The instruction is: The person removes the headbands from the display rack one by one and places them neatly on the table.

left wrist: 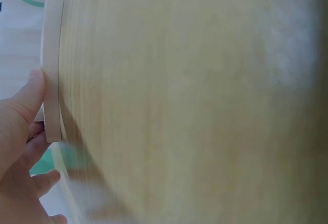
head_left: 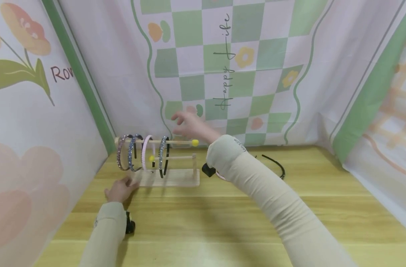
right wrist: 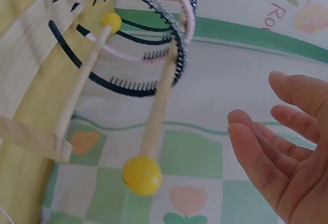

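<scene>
The left hand (head_left: 119, 191) gripped the near left corner of the wooden stand (head_left: 183, 178), its thumb on the base board and fingers at the board's end. The right hand (head_left: 193, 126) was empty, its fingers loosely bent and parted; it hung in the air above the stand's upper rod (head_left: 181, 142), near the yellow ball (head_left: 195, 142) at the rod's tip but touching neither.

Four headbands hung on that rod, all to the left of the right hand. The silvery one (head_left: 161, 152) was nearest to it, with a gap between; beyond came the pink one (head_left: 144, 154), a blue glittery one (head_left: 130, 154) and, farthest left, a darker glittery one (head_left: 119, 155). These last two hung above the left hand, well clear of its fingers.

The stand rested on the table (head_left: 176, 222). A black headband (head_left: 277, 163) lay there, partly hidden behind the right sleeve (head_left: 256, 178).
</scene>
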Demonstrator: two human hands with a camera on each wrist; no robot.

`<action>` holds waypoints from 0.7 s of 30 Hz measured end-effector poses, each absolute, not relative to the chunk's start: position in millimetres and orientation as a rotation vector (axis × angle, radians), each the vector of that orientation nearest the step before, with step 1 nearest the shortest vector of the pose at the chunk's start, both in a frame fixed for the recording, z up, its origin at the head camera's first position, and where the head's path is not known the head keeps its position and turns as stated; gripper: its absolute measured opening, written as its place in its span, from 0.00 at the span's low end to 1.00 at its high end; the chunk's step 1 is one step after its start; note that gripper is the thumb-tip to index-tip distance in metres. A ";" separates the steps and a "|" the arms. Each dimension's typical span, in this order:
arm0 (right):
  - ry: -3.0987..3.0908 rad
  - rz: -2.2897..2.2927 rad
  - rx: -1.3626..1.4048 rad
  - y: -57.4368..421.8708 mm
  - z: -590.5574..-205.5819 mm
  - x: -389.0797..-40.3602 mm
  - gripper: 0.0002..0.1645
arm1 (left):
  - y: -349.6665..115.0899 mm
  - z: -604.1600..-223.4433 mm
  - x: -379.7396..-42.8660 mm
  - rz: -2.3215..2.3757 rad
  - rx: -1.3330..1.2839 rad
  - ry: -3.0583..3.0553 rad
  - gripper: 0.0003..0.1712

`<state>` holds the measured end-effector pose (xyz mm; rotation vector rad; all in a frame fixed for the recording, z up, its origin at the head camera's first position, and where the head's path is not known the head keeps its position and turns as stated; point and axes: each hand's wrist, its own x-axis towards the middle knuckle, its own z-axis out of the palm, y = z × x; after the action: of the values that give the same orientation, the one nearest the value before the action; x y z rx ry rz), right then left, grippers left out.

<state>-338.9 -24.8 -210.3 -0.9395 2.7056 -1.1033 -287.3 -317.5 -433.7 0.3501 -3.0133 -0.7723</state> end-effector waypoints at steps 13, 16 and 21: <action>2.640 -1.130 -0.920 -44.1 -237.1 -338.1 0.33 | -315.1 -433.6 -287.2 -0.769 0.354 -3.019 0.41; 2.643 -1.135 -0.931 -48.7 -242.5 -338.4 0.34 | -315.8 -433.8 -286.7 -0.771 0.346 -3.016 0.42; 2.594 -1.180 -0.889 -53.5 -250.7 -337.5 0.37 | -317.2 -434.6 -287.9 -0.782 0.346 -3.009 0.42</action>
<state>-337.5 -53.5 -250.7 -0.8890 2.5944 -1.1801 -287.9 -317.2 -434.6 0.3465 -3.0091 -0.7822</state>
